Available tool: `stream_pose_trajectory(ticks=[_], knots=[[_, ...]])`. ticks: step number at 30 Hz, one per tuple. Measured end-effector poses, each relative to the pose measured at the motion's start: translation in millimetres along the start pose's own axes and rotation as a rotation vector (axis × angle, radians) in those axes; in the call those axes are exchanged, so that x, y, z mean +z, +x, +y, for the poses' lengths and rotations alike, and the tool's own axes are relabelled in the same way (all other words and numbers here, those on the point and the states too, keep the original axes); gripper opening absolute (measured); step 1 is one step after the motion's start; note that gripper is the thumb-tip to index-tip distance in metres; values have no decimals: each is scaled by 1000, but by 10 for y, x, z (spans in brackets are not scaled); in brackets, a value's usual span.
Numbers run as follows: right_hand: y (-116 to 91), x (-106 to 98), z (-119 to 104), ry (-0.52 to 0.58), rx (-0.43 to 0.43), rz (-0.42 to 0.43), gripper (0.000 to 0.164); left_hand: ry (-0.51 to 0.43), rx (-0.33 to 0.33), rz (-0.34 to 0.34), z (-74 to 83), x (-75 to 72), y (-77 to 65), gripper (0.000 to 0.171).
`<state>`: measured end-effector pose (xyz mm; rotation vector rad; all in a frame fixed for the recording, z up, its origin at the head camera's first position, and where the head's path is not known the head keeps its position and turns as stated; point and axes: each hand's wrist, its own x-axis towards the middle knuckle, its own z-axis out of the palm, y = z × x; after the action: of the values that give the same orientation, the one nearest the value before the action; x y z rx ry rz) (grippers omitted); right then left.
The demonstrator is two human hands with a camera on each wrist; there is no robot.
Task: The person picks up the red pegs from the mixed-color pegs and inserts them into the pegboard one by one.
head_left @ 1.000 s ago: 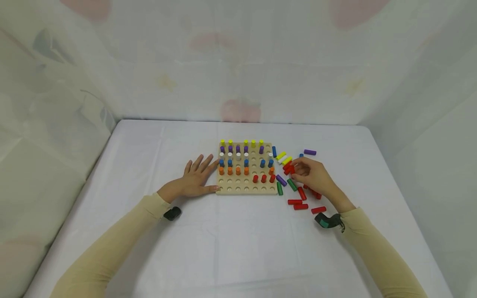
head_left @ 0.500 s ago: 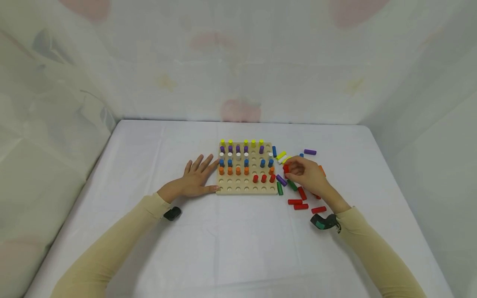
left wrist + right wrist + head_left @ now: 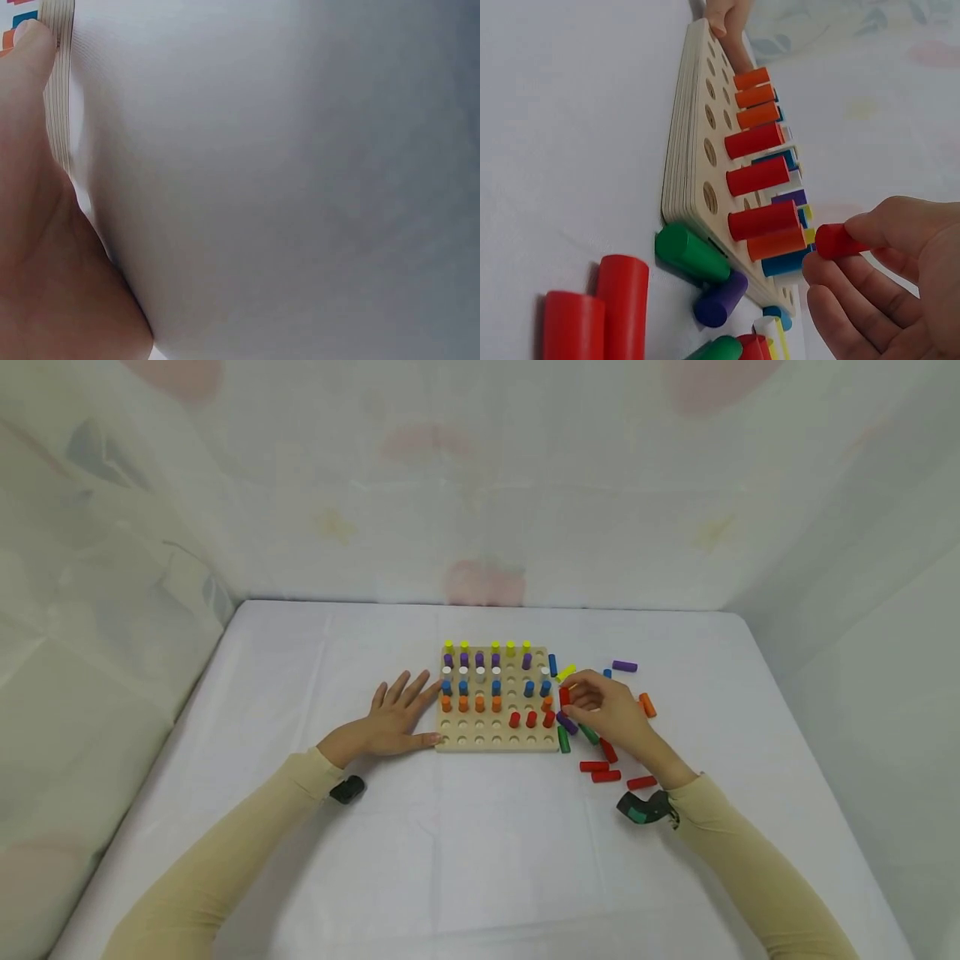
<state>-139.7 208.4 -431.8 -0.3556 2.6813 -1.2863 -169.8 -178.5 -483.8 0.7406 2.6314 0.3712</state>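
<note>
A wooden pegboard lies mid-table with coloured pegs upright in rows: yellow at the back, then purple, white, blue, orange and a few red pegs. My left hand is spread flat on the table, its thumb and a fingertip touching the board's left edge. My right hand pinches a red peg between thumb and fingers, just off the board's right edge. In the right wrist view that peg hovers beside the standing orange peg. The nearest row of holes holds no pegs.
Loose pegs lie right of the board: a green peg and a purple peg against its edge, several red ones nearer me such as this red peg. Farther off are an orange peg and another purple peg.
My right hand has picked up a red peg from the loose pile, moved it left toward the board and turned it more upright. My left hand has stayed where it was.
</note>
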Motion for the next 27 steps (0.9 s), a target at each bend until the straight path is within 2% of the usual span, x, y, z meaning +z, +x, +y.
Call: stream_pose_trajectory(ticks=[5, 14, 20, 27], knots=[[24, 28, -81, 19, -50, -1, 35, 0, 7, 10, -12, 9, 6, 95], [63, 106, -204, 79, -65, -31, 34, 16, -6, -9, 17, -17, 6, 94], [82, 162, -250, 86, -115, -27, 33, 19, -8, -6, -5, 0, 17, 94], [109, 229, -317, 89, -102, -15, 34, 28, -4, -4, -11, 7, 11, 94]])
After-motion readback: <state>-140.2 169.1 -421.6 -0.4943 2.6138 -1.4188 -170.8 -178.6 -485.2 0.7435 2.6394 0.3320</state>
